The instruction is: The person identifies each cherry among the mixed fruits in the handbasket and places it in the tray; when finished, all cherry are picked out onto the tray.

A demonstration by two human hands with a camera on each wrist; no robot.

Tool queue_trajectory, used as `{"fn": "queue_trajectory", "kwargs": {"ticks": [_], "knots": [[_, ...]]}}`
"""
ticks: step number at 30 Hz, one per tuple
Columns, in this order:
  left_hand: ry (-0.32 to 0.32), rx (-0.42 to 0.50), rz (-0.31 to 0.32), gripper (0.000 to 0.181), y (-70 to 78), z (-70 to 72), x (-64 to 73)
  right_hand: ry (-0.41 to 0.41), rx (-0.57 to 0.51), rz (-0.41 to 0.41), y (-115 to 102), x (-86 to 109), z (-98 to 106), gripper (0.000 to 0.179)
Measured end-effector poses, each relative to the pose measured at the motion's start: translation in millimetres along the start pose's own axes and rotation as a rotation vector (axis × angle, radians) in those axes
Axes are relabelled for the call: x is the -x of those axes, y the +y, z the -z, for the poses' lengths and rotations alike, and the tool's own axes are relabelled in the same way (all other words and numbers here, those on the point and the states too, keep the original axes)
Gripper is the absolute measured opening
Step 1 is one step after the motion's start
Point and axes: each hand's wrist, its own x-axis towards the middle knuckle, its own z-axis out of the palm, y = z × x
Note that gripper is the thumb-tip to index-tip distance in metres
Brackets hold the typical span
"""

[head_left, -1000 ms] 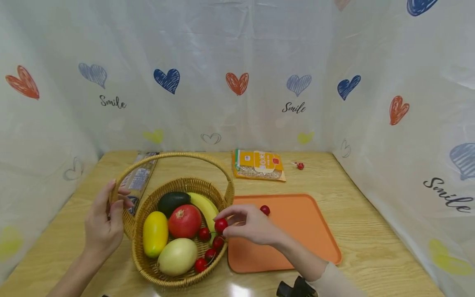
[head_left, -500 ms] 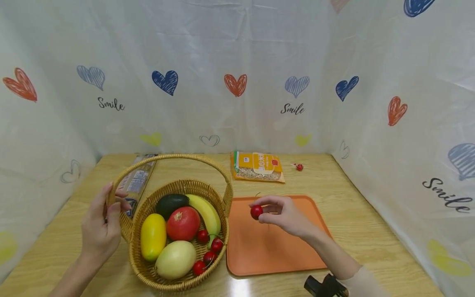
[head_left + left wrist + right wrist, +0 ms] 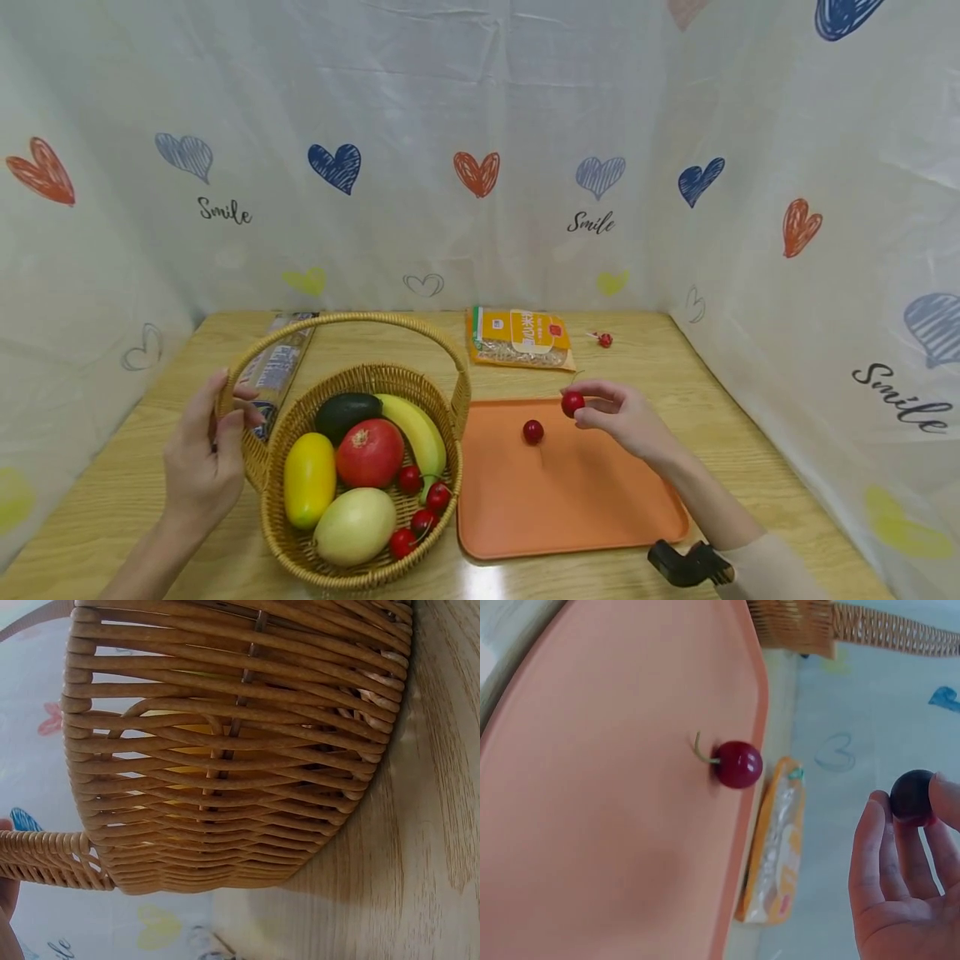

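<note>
Right hand [image 3: 626, 417] pinches cherry [image 3: 572, 404] above orange tray [image 3: 600, 517]; left hand [image 3: 202, 458] grips basket handle [image 3: 345, 318].

- Setting: I read this as a staged tabletop booth, not a lived-in kitchen.
- Enclosure: white plastic curtain [image 3: 480, 125] printed with hearts and "Smile", closing off the left, far and right sides.
- Surface: light wood-grain table [image 3: 750, 467].
- Props I see: wicker basket [image 3: 352, 550] of fruit near left, orange tray [image 3: 570, 508] centre, yellow food packet [image 3: 519, 337] and clear packet [image 3: 276, 367] at far edge.
</note>
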Motion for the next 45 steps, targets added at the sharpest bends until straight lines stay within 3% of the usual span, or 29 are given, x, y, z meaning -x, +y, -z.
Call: {"fn": "queue_trajectory", "kwargs": {"ticks": [15, 24, 33, 45], "knots": [[0.0, -0.017, -0.005, 0.032, -0.9, 0.4, 1.3, 0.076, 0.013, -0.029, 15.0, 4.1, 19.1, 0.039], [-0.001, -0.013, -0.007, 0.033, -0.5, 1.3, 0.9, 0.1, 0.1, -0.082, 30.1, 1.2, 13.7, 0.038], [-0.004, 0.002, -0.007, 0.033, -1.0, 0.5, 0.9, 0.091, 0.068, -0.099, 46.5, -0.5, 9.1, 0.036], [-0.007, -0.013, -0.007, 0.034, -1.9, 1.1, 1.9, 0.106, 0.168, -0.079, 60.5, -6.4, -1.4, 0.035]]}}
